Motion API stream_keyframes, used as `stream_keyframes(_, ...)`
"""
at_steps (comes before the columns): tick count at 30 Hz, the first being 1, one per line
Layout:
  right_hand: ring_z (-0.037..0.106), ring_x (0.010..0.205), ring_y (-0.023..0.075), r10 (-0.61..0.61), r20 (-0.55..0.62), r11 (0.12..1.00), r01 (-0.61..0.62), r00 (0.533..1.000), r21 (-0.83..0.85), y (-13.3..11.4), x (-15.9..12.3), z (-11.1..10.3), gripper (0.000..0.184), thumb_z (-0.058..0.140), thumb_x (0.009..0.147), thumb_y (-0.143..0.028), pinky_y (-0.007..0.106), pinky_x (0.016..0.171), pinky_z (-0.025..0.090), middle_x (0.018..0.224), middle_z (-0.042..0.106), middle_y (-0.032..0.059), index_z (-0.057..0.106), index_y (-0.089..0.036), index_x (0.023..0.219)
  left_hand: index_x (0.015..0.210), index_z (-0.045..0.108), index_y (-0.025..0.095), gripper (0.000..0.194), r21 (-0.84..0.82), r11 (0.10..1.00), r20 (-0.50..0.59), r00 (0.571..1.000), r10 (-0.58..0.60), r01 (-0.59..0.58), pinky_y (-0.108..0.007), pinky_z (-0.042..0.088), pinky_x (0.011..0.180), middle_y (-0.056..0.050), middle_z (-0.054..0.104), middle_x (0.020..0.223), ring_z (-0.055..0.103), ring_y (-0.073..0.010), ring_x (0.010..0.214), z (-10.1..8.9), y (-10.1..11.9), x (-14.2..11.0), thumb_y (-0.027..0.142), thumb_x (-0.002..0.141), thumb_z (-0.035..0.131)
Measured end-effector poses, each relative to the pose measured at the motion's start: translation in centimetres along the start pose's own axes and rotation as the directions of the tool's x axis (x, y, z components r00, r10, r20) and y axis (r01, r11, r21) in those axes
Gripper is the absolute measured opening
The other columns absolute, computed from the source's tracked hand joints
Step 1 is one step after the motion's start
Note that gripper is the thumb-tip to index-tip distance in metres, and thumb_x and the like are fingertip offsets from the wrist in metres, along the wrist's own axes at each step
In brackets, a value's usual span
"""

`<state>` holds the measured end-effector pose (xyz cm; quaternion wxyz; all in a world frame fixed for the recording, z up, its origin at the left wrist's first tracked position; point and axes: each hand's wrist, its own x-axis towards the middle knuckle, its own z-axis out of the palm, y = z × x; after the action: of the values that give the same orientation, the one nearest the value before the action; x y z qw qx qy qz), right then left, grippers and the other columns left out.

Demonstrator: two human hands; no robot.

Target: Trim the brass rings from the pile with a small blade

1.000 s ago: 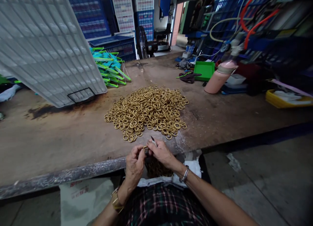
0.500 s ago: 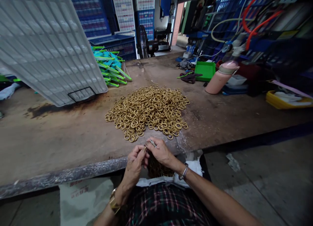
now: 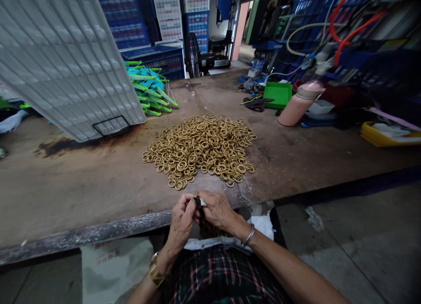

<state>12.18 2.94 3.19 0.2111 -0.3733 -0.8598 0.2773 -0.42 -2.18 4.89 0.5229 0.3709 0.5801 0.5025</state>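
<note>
Near the table's front edge, my left hand (image 3: pixel 182 215) is closed in a pinch, its fingertips meeting those of the other hand. A sliver of a brass-coloured ring (image 3: pixel 196 194) shows where they meet. My right hand (image 3: pixel 217 209) is closed around a small pale metal tool (image 3: pixel 202 202), mostly hidden by the fingers; its kind cannot be made out. Just beyond both hands spreads a heap of brass-coloured rings (image 3: pixel 204 146) on the table (image 3: pixel 115 185). Below my hands, more rings (image 3: pixel 210 229) lie in shadow in a white sack (image 3: pixel 263 225) at my lap.
A pale ribbed crate (image 3: pixel 66 62) stands tilted at left, beside green-and-blue plastic pieces (image 3: pixel 153 89). At right are dark gloves (image 3: pixel 256 103), a green tray (image 3: pixel 278 94), a pink bottle (image 3: pixel 299 104) and a yellow tray (image 3: pixel 378 135). A fan (image 3: pixel 193 56) stands behind.
My right hand has turned over and its fingers have curled in, so the metal tool is more covered. My left hand stays nearly in place; the heap looks the same.
</note>
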Motion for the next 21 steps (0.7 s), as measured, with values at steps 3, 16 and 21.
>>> stream_keyframes(3,0.052,0.066,0.0147,0.025,0.021,0.998,-0.024,0.999,-0.061,-0.1,0.1,0.0,0.017,0.042,0.076,-0.007,0.023,0.059,0.03,0.072,0.06,0.0017,0.054,-0.018,0.083,0.073,0.048,0.018,0.032,0.034,0.999,-0.014,1.0,0.012,-0.012,-0.019,0.038,0.046,0.006,0.049,0.052,0.045,-0.0079,0.045,0.1,0.0,0.0,0.05,0.077,0.051)
stream_keyframes(16,0.058,0.068,0.0171,0.135,0.165,0.967,-0.094,0.977,-0.235,-1.1,0.7,-0.7,0.023,0.042,0.076,-0.008,0.026,0.057,0.028,0.078,0.065,0.0052,0.056,-0.017,0.092,0.072,0.048,0.019,0.029,0.112,0.988,-0.026,0.993,0.112,-0.109,-0.022,0.04,0.053,0.004,0.049,0.056,0.047,-0.01,0.051,-0.5,-1.3,0.1,0.046,0.081,0.048)
stream_keyframes(21,0.06,0.068,0.0189,0.216,0.163,0.94,-0.16,0.963,-0.3,-1.3,1.7,-0.6,0.023,0.041,0.079,-0.01,0.027,0.056,0.029,0.081,0.066,0.0086,0.055,-0.016,0.096,0.071,0.051,0.018,0.029,0.072,0.994,-0.009,0.996,0.085,-0.085,-0.023,0.041,0.054,0.003,0.052,0.055,0.048,-0.0101,0.051,-0.8,-0.7,-1.2,0.046,0.081,0.05)
